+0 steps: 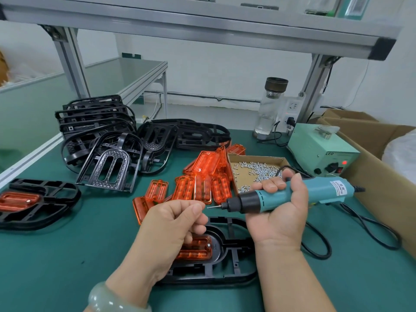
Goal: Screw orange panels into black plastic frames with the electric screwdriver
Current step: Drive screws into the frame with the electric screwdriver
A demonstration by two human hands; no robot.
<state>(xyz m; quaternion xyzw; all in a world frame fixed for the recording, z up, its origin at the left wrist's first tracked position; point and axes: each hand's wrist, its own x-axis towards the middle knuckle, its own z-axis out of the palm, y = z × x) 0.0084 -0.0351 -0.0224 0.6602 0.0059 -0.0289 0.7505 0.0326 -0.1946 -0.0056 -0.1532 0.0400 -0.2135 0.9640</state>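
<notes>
Gripping is applied by the right hand (283, 215) to the electric screwdriver (267, 198). Its fingers (270, 185) are curled round the teal barrel. The tool is held nearly level, with its bit (221, 205) pointed toward the left hand (171, 224). A small screw (211, 207) is seen at the bit tip, just beside the left thumb and forefinger. The left fingers (198, 208) are curled inward, with the thumb closed against the forefinger. Whether the screw or anything else is pinched cannot be told.

Directly beneath both sets of fingers, a black plastic frame (234, 251) is laid flat on the green mat (90, 255). An orange panel (198, 249) is seated in its rounded recess and is partly covered by the left hand.

Beyond the left fingertips, loose orange panels (202, 176) are piled. An open cardboard tray of screws (256, 168) is placed just behind the right fingers. Farther out past the left fingers, empty black frames (101, 131) are stacked. A second frame (51, 206), carrying its own panel, is positioned well to the left of the left hand. The cable (371, 224) is run out to the right of the right hand, near a pale green power unit (319, 152).
</notes>
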